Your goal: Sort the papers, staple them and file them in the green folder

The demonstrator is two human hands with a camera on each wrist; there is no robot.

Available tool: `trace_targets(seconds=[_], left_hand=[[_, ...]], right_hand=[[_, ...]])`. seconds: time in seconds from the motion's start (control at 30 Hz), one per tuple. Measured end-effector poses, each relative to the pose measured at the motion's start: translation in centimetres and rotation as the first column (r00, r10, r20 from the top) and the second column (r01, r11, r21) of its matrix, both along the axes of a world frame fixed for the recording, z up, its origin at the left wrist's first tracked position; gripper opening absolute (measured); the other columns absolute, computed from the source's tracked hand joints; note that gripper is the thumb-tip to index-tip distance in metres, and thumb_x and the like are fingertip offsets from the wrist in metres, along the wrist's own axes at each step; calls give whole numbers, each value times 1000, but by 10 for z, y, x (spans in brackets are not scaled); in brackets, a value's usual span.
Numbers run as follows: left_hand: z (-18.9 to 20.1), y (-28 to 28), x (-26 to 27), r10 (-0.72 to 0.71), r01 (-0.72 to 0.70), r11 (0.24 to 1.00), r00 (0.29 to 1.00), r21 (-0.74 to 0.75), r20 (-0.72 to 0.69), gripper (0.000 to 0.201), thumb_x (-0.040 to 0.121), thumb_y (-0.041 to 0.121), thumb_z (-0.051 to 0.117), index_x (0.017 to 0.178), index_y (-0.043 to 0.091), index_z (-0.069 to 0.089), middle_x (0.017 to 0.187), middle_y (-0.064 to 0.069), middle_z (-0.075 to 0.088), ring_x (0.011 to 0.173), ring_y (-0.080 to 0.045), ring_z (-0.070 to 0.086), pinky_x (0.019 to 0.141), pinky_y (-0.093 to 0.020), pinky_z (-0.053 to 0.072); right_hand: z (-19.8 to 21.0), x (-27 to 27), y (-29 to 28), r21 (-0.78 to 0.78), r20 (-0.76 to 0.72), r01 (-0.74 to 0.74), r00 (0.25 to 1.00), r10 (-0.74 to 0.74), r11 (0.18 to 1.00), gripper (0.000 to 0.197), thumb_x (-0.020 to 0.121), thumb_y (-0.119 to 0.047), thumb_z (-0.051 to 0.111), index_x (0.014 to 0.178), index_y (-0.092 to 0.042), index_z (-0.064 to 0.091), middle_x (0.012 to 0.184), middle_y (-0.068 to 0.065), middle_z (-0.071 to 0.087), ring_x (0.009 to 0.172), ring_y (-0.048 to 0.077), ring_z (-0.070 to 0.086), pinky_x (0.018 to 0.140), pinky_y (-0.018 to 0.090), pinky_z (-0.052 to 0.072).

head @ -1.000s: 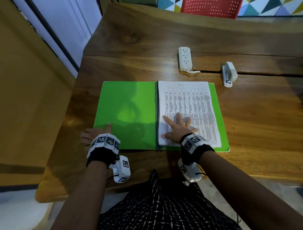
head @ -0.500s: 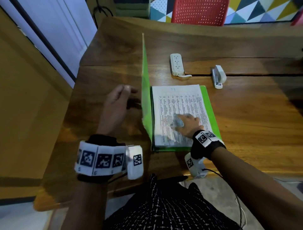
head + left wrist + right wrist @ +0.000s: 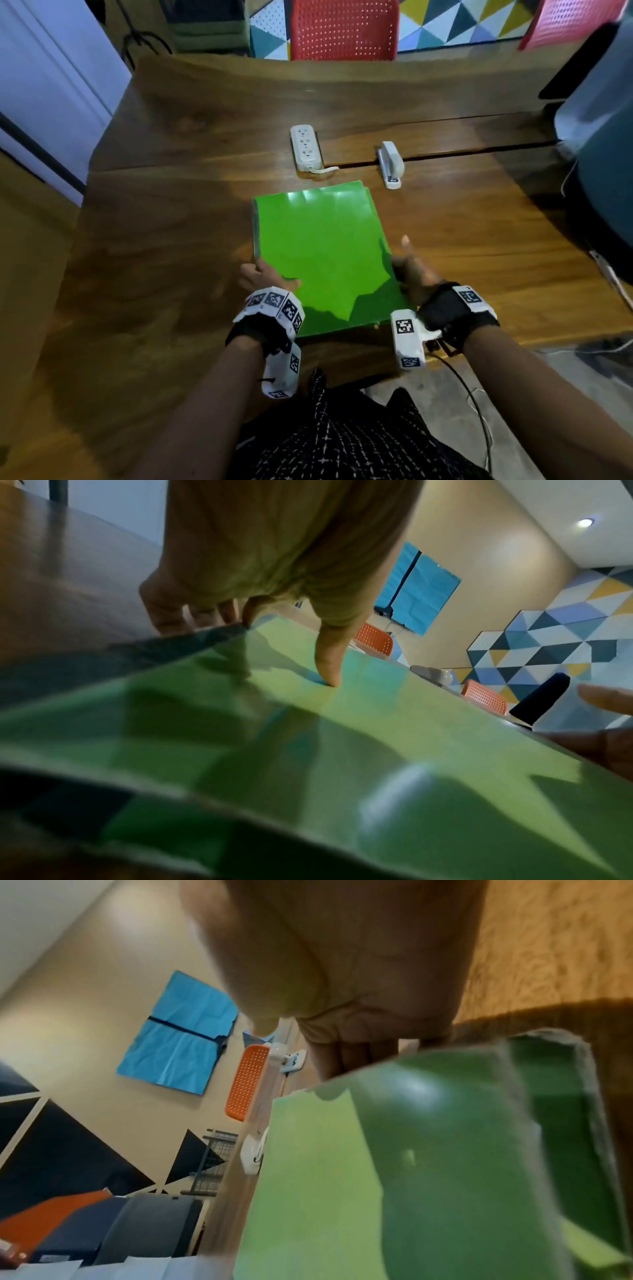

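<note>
Green folder (image 3: 322,260) lies closed mid-frame on the tabletop (image 3: 171,240). Left hand (image 3: 262,275) pinches its spine edge; right hand (image 3: 411,272) flanks the open edge, grip unclear. Press flat, squaring both covers.

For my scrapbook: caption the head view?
Left hand grips and right hand touches the closed glossy green folder on a wooden table.

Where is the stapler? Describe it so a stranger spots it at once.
Start at the wooden table and find the closed green folder lying on it. Just beyond the folder's far right corner, across the table's long crack, sits the stapler. Unlike the white power strip to its left, it has no sockets and no cord.
</note>
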State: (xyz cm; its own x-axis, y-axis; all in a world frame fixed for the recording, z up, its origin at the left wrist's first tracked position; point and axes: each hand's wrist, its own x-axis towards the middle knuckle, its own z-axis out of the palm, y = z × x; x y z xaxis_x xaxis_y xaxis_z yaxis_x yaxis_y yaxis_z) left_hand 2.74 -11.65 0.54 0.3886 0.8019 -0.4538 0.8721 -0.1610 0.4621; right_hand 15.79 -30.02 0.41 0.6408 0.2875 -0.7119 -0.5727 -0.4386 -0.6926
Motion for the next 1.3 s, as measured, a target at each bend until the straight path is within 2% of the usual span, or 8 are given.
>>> trace_targets(seconds=[0.1,0.23,0.47,0.77,0.87,1.0,1.23,1.3], left_hand=[[-3,-6,6,19,-18,1000,1000,-23,21,85,72,21,77,139,11,26,145,-17,19,131,-37,24,104,-47,34],[-4,-18,13,-26,26,998,1000,-64,2,97,72,21,78,145,14,14,152,-21,8,140,-38,11,111,-51,27],[-3,-17,14,-122,119,991,992,-64,-36,103,72,30,77,148,16,8,152,-20,9,138,-38,14,111,-51,26],[-3,4,30,-188,185,977,982,-101,-15,104,74,32,75,149,16,4,154,-16,5,137,-37,13,110,-48,26],[-1,13,36,-262,261,960,965,-102,0,120,58,60,69,149,13,7,154,-18,6,137,-37,15,109,-47,28],[-4,21,40,-362,358,931,931,-76,-47,108,73,38,74,149,14,2,156,-20,-4,142,-39,7,113,-48,23],[-15,20,27,-407,400,913,907,-80,-111,115,71,39,75,149,15,-6,158,-12,-1,145,-33,7,116,-45,21],[-10,20,18,-426,413,903,894,-115,-135,122,69,42,76,148,13,-12,159,-8,0,146,-29,6,118,-42,18]], right_hand=[[-6,5,7,-173,185,-118,971,150,978,19,89,-26,57,92,-9,65,79,10,74,80,22,70,73,33,59],[-9,-9,22,-530,319,-209,849,422,822,68,85,-10,60,143,-13,25,144,23,35,132,39,35,110,52,32],[-9,-22,47,-707,182,-304,794,580,639,77,88,-45,51,146,-36,1,158,11,-8,143,42,-6,109,68,7],[-2,19,69,-678,301,-254,760,576,690,77,84,-22,61,146,-25,15,156,15,7,140,42,14,111,58,23],[-1,30,66,-684,269,-364,680,682,632,83,84,-34,62,147,-25,9,158,11,-10,143,40,8,113,56,20],[-6,31,64,-704,175,-474,607,775,530,94,82,-54,55,148,-25,-7,156,6,-24,145,34,-14,115,58,4],[-10,25,45,-724,153,-529,504,850,443,101,75,-68,50,147,-29,-9,156,8,-23,145,36,-11,116,56,7],[1,21,35,-720,111,-570,467,877,395,123,52,-92,37,147,-30,-9,156,7,-24,145,37,-8,116,55,10]])
